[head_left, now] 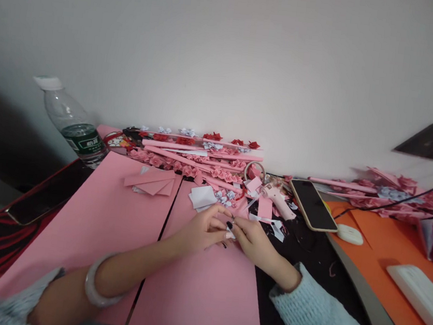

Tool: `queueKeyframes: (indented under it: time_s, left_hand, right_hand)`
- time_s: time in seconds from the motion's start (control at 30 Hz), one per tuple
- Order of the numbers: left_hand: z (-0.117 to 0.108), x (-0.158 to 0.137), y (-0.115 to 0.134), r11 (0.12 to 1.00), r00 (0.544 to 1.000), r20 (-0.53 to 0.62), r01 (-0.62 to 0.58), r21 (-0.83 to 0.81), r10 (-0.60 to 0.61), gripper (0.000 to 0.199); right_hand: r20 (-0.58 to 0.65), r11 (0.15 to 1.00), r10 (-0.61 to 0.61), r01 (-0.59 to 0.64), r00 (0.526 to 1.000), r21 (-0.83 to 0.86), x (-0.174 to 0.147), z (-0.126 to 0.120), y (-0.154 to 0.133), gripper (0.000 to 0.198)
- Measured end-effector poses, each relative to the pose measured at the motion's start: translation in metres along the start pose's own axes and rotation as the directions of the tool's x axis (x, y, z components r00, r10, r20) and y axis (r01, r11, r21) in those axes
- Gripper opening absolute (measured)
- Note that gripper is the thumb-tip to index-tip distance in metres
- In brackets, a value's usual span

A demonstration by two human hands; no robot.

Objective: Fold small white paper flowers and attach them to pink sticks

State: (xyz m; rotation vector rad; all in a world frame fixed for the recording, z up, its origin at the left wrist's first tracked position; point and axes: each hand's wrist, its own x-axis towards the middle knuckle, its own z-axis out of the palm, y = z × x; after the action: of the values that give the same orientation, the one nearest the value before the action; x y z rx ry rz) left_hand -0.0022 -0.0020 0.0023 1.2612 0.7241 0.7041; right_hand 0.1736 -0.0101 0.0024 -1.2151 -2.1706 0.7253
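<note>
Above the right-hand pink sheet (pixel 202 286), my left hand (pixel 206 229) and my right hand (pixel 253 241) meet with their fingers closed. Pinched between them is a small piece of white paper (pixel 231 233), mostly hidden by the fingertips. Just beyond my left hand lie white paper squares (pixel 202 196) and small bluish-white paper flowers (pixel 227 199). A pale pink glue gun (pixel 279 201) rests beyond my right hand, among pink and white paper scraps (pixel 265 209).
Along the wall lie pink paper rolls (pixel 178 157) and paper flowers (pixel 186 170). A water bottle (pixel 74 123) stands left, beside a dark phone (pixel 46 192). Folded pink papers (pixel 152 180) lie on the left sheet. Rightward are another phone (pixel 314 205), a white earbud case (pixel 350 234) and orange sheets (pixel 371 248).
</note>
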Motion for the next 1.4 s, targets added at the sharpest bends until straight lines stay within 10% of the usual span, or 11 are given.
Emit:
queueKeyframes:
  time_s: [0.47, 0.83, 1.17, 1.4]
  left_hand:
    - [-0.0039, 0.0006, -0.0025, 0.994, 1.0, -0.001, 0.023, 0.105, -0.023, 0.036]
    - [-0.0035, 0.0051, -0.0055, 1.0, 0.997, -0.073, 0.008, 0.023, -0.007, 0.031]
    - [-0.0051, 0.0048, -0.0021, 0.989, 0.991, 0.009, 0.134, 0.056, -0.135, 0.028]
    - [-0.0046, 0.0049, -0.0013, 0.993, 0.984, -0.132, 0.115, -0.013, -0.116, 0.028]
  right_hand:
    - [0.081, 0.99, -0.074, 0.063, 0.994, 0.127, -0.0011, -0.0028, -0.005, 0.034]
    - [-0.175, 0.996, 0.039, -0.024, 0.984, 0.089, -0.0009, 0.0006, -0.0033, 0.02]
    - [-0.12, 0.996, 0.002, 0.009, 0.993, 0.094, -0.0028, 0.0013, -0.0019, 0.024]
    - [-0.251, 0.979, 0.035, 0.017, 0.967, 0.204, -0.0074, -0.0017, -0.0082, 0.024]
